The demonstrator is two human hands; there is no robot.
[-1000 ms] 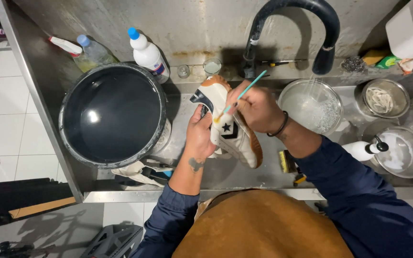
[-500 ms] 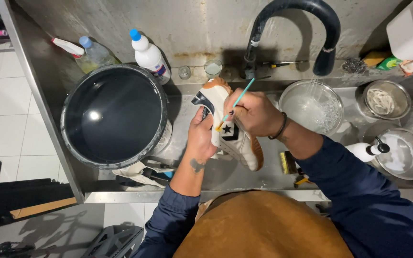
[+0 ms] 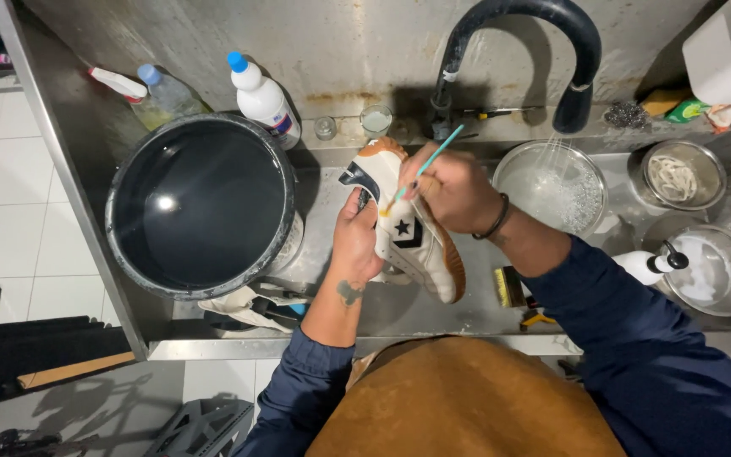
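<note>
Stainless steel sink tabletop point(image 3: 467, 313) fills the frame, its front edge running along the lower middle. At centre, the left hand point(image 3: 355, 241) grips a white leather sneaker with a tan sole point(image 3: 408, 224) from its side, held above the basin. The right hand point(image 3: 450, 190) is clenched round a thin teal-handled brush point(image 3: 433, 159), bristles on the upper. Scrubbing looks underway; rinsing seemingly remains. A large dark water-filled bucket point(image 3: 200, 207) crowds the left, a metal bowl of foamy water point(image 3: 552, 186) sits close right, leaving little free room.
</note>
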